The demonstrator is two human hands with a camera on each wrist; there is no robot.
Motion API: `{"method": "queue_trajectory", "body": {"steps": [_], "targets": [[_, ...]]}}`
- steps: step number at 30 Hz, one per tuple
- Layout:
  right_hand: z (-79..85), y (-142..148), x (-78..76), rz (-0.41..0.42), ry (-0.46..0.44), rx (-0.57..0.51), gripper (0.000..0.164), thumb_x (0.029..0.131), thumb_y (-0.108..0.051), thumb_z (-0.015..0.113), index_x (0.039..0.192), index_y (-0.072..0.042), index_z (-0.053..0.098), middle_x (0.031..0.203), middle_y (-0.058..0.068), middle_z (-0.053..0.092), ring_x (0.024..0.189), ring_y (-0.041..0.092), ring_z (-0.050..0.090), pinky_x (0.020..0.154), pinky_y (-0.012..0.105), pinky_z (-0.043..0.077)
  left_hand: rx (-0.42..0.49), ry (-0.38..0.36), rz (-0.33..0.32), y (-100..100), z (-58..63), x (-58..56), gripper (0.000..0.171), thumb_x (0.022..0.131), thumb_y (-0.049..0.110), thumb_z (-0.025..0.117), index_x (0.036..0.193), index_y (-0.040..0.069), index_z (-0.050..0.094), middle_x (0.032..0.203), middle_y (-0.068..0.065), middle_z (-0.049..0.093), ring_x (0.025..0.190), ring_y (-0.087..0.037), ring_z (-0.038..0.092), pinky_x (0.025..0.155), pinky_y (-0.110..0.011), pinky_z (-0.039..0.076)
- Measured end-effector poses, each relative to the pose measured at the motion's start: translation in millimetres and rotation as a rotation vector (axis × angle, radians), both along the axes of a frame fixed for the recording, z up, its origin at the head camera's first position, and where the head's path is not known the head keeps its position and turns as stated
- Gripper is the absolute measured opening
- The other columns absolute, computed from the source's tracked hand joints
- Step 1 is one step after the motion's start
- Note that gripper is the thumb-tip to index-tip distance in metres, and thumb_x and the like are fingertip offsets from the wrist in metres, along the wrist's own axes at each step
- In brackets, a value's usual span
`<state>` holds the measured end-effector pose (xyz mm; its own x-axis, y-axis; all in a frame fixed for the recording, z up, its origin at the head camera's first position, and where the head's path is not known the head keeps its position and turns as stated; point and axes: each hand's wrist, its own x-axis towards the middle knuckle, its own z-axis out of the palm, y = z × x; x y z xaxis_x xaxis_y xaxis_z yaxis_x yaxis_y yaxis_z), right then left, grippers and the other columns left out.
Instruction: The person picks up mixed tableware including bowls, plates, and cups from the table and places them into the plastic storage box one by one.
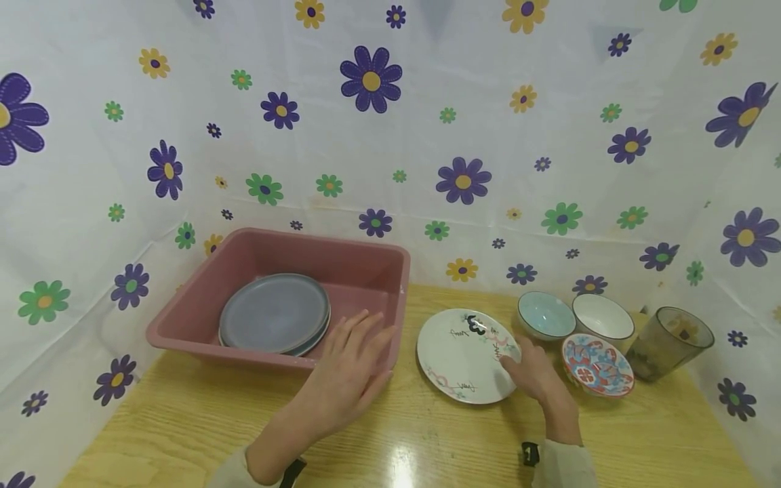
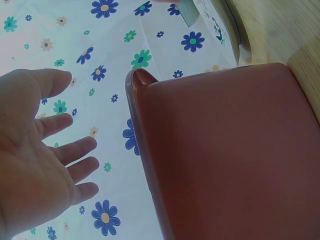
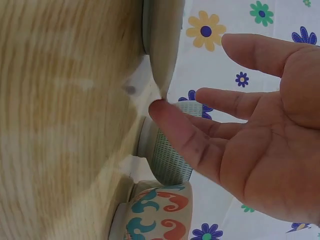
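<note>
Though the basin [image 1: 293,256] holds gray plates [image 1: 274,312], a floral plate [image 1: 460,359], bowls [image 1: 596,364] and tumbler [image 1: 662,347] remain toward the table's [image 1: 470,440] right edge, both hands [image 1: 350,362] [image 1: 537,373] empty, outstretched.

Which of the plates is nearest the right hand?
The white decorated plate, lying on the table beside the right hand; the grey plate tops a stack inside the pink basin.
</note>
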<state>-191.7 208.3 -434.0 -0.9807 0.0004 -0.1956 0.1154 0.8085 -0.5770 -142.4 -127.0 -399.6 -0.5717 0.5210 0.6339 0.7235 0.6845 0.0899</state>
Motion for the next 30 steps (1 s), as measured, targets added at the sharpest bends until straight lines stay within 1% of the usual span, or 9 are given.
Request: {"method": "queue_trajectory", "body": {"steps": [5, 9, 13, 17, 21, 24, 26, 28, 30], "targets": [[-6.1, 3.6, -1.3, -0.019, -0.052, -0.038, 0.068, 0.098, -0.016, 0.052, 0.148, 0.015, 0.018, 0.144, 0.044, 0.032, 0.134, 0.055, 0.036, 0.110, 0.062, 0.031, 0.002, 0.004, -0.001, 0.5, -0.4, 0.7, 0.060, 0.087, 0.023, 0.070, 0.140, 0.006, 0.047, 0.140, -0.024, 0.047, 0.134, -0.043, 0.040, 0.105, -0.064, 0.037], [-10.8, 5.4, -3.1, -0.032, -0.081, -0.062, 0.069, 0.098, -0.013, 0.052, 0.149, 0.015, 0.015, 0.143, 0.043, 0.034, 0.129, 0.051, 0.042, 0.109, 0.061, 0.034, -0.001, -0.003, -0.001, 0.8, -0.4, 1.3, 0.060, 0.087, 0.023, 0.069, 0.140, 0.006, 0.047, 0.141, -0.024, 0.046, 0.134, -0.043, 0.039, 0.105, -0.064, 0.036], [-14.1, 7.1, -4.6, -0.042, -0.081, -0.094, 0.067, 0.097, -0.010, 0.051, 0.148, 0.016, 0.016, 0.145, 0.042, 0.032, 0.130, 0.049, 0.042, 0.110, 0.061, 0.033, -0.004, -0.006, -0.003, 0.9, -0.4, 1.5, 0.059, 0.087, 0.024, 0.068, 0.140, 0.007, 0.047, 0.141, -0.024, 0.046, 0.134, -0.043, 0.039, 0.105, -0.064, 0.036], [-15.5, 8.4, -5.2, -0.049, -0.075, -0.127, 0.066, 0.095, -0.006, 0.052, 0.147, 0.018, 0.017, 0.146, 0.042, 0.030, 0.132, 0.050, 0.039, 0.110, 0.061, 0.032, -0.005, -0.008, -0.005, 1.3, -0.8, 1.5, 0.058, 0.088, 0.024, 0.068, 0.139, 0.007, 0.047, 0.141, -0.024, 0.047, 0.134, -0.043, 0.039, 0.106, -0.064, 0.036], [-15.6, 9.0, -5.3, -0.041, -0.055, -0.139, 0.067, 0.090, 0.000, 0.055, 0.144, 0.021, 0.021, 0.142, 0.043, 0.035, 0.125, 0.046, 0.045, 0.109, 0.060, 0.036, -0.006, -0.011, -0.008, 1.7, -0.9, 1.4, 0.058, 0.088, 0.023, 0.068, 0.139, 0.007, 0.047, 0.141, -0.023, 0.046, 0.134, -0.043, 0.039, 0.106, -0.064, 0.036], [-15.6, 9.9, -4.8, -0.033, -0.034, -0.125, 0.066, 0.082, 0.005, 0.061, 0.138, 0.023, 0.029, 0.130, 0.041, 0.047, 0.112, 0.042, 0.051, 0.104, 0.058, 0.041, -0.008, -0.006, -0.011, 2.0, -0.8, 1.3, 0.057, 0.088, 0.023, 0.068, 0.138, 0.007, 0.048, 0.140, -0.024, 0.047, 0.133, -0.044, 0.040, 0.105, -0.064, 0.036], [-16.2, 10.7, -5.0, -0.029, -0.029, -0.109, 0.061, 0.078, 0.005, 0.065, 0.130, 0.023, 0.038, 0.118, 0.037, 0.054, 0.102, 0.038, 0.055, 0.098, 0.055, 0.046, -0.010, -0.005, -0.011, 2.0, -1.0, 1.4, 0.057, 0.087, 0.023, 0.068, 0.138, 0.007, 0.048, 0.140, -0.024, 0.047, 0.133, -0.044, 0.040, 0.105, -0.064, 0.037], [-16.9, 11.4, -5.4, -0.026, -0.024, -0.092, 0.053, 0.075, 0.004, 0.068, 0.120, 0.022, 0.046, 0.106, 0.030, 0.058, 0.093, 0.034, 0.056, 0.092, 0.051, 0.050, -0.010, -0.005, -0.012, 2.0, -1.1, 1.3, 0.057, 0.088, 0.023, 0.068, 0.138, 0.007, 0.048, 0.140, -0.024, 0.047, 0.133, -0.044, 0.040, 0.105, -0.064, 0.037], [-17.8, 12.0, -6.1, -0.020, -0.024, -0.077, 0.047, 0.075, 0.003, 0.070, 0.113, 0.020, 0.049, 0.099, 0.026, 0.059, 0.088, 0.031, 0.057, 0.086, 0.049, 0.052, -0.010, -0.007, -0.012, 2.0, -1.3, 1.3, 0.057, 0.088, 0.023, 0.068, 0.138, 0.007, 0.048, 0.140, -0.024, 0.047, 0.133, -0.044, 0.040, 0.105, -0.064, 0.037]]}}
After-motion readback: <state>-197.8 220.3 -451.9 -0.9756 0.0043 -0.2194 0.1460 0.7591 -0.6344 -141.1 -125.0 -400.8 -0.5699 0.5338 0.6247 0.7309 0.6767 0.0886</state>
